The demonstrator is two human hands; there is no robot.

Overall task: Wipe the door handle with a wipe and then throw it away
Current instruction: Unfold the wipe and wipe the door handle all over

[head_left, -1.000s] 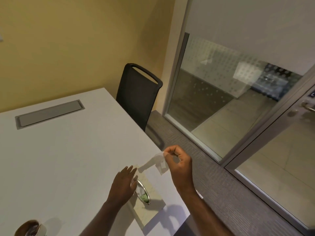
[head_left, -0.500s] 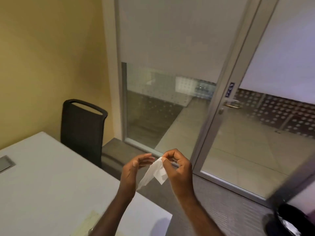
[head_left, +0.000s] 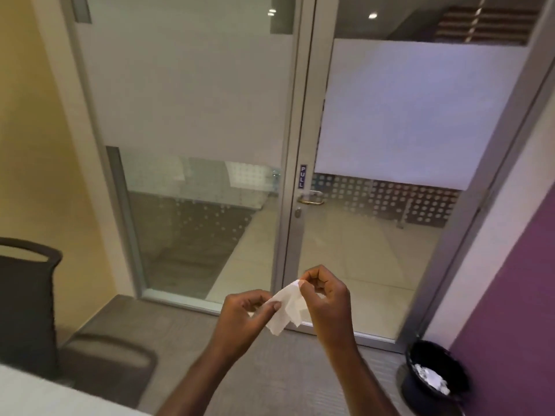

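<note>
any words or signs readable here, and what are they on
"PULL": white letters running top to bottom on a small blue sign stuck to the door frame, just above the door handle.
Nothing else carries readable text: the wipe and the bin show none.

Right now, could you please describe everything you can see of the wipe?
The wipe is a small, thin white sheet, creased and partly unfolded, hanging in mid-air before the glass door. The right hand pinches its upper corner; the left hand pinches its left edge. Its lower corners dangle free.
</note>
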